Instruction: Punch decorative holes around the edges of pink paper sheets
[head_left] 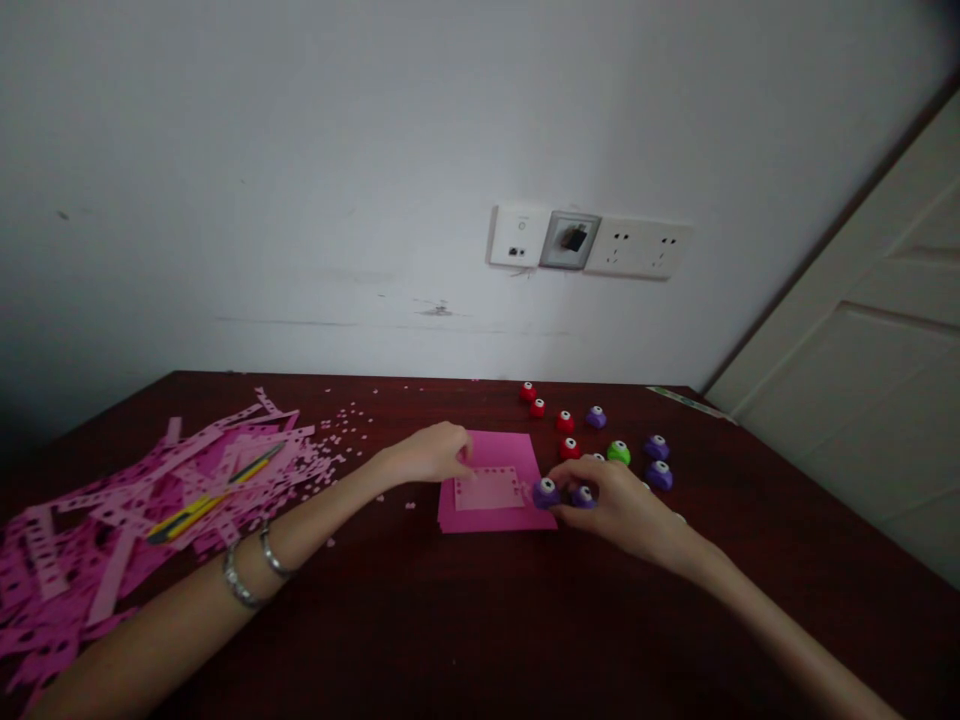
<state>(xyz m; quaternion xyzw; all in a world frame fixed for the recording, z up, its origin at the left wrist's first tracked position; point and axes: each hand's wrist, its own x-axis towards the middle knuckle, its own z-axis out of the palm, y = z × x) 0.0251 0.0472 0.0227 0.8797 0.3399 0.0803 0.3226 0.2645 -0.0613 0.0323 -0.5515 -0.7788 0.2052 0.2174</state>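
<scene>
Light pink paper [491, 490], with small holes punched along its edges, lies on a darker pink stack of paper sheets [495, 522]. My left hand [435, 453] is at the upper left of the light sheet, its thumb and curled fingers gripping that corner. At the right edge of the paper, a purple craft punch [546, 492] with an eye-like button sits in the fingers of my right hand [615, 500]. A second purple craft punch [583, 497] stands under that hand, partly covered by it.
Red craft punches [565, 421], a green craft punch [619, 452] and more purple craft punches [659, 475] stand behind and right of my right hand. Punched pink strips [112, 560] and a yellow utility knife [187, 515] heap at left. Wall sockets [637, 248] are behind.
</scene>
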